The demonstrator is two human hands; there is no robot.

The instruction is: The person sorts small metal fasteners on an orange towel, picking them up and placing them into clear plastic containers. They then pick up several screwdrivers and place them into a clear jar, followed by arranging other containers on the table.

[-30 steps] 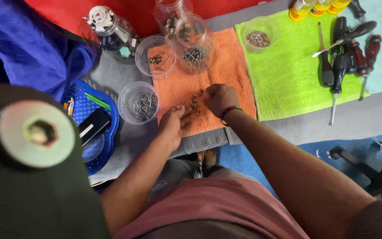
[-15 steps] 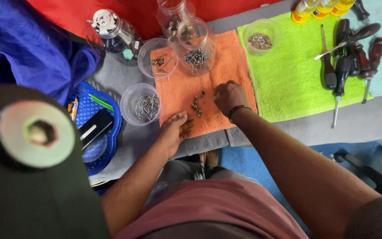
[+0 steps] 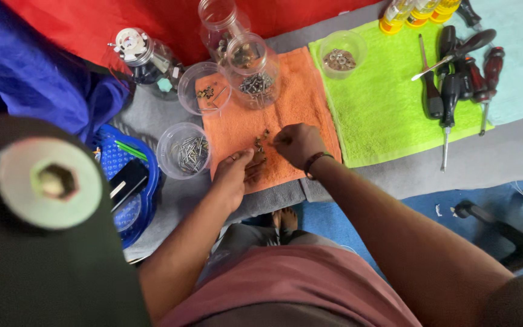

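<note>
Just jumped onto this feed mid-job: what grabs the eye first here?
Both hands, the left hand and right hand, meet over a small pile of screws on the orange towel at centre. Clear plastic cups of sorted hardware ring its left and top edges. To the right, screwdrivers lie on a lime-green towel.

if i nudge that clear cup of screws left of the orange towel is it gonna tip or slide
The clear cup looks thin plastic, so probably light, but its screws lie low, likely steadying it. It is wide and short, so tipping seems unlikely. It sits on grey cloth, so it would probably drag rather than slide.
</note>
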